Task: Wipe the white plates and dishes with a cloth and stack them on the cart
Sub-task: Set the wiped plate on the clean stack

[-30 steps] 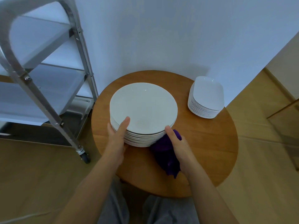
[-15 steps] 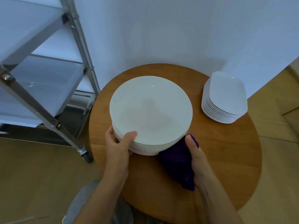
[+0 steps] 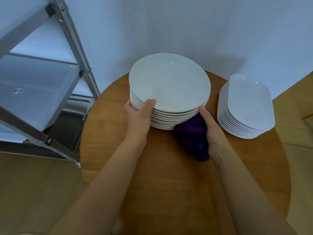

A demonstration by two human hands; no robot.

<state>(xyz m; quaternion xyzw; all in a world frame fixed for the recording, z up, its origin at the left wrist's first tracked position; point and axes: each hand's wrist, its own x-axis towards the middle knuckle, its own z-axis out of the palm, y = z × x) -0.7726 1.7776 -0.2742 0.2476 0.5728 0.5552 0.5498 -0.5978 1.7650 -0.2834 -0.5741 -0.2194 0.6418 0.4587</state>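
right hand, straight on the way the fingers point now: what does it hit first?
The right hand, gripping the purple cloth, points up-left; its thumb tip already sits at the edge of the stack of round white plates. That stack comes first, though depth there is unclear.

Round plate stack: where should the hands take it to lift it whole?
Probably under the bottom rim of the round plate stack, from opposite sides. The left hand already takes it so, thumb on top; the right hand, holding the purple cloth, is opposite.
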